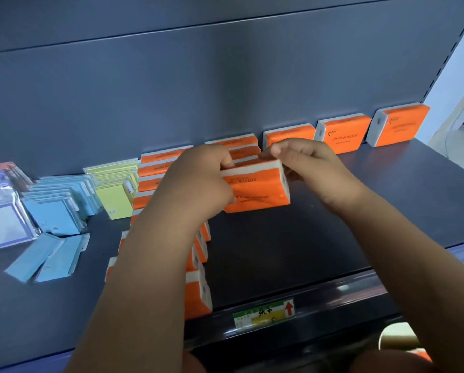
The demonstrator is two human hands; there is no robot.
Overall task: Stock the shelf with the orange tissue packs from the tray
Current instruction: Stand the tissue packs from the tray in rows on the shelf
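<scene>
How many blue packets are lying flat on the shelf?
2: one blue packet at the front left of the shelf, the other right beside it. More could hide underneath.

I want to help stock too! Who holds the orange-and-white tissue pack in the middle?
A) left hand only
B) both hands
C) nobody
B: the left hand and the right hand each grip one end of the soft orange-and-white tissue pack.

Left hand [198, 181], right hand [309, 160], forearms [144, 265], all bare

head-worn view, looking down, close to shelf [333, 211]
</scene>
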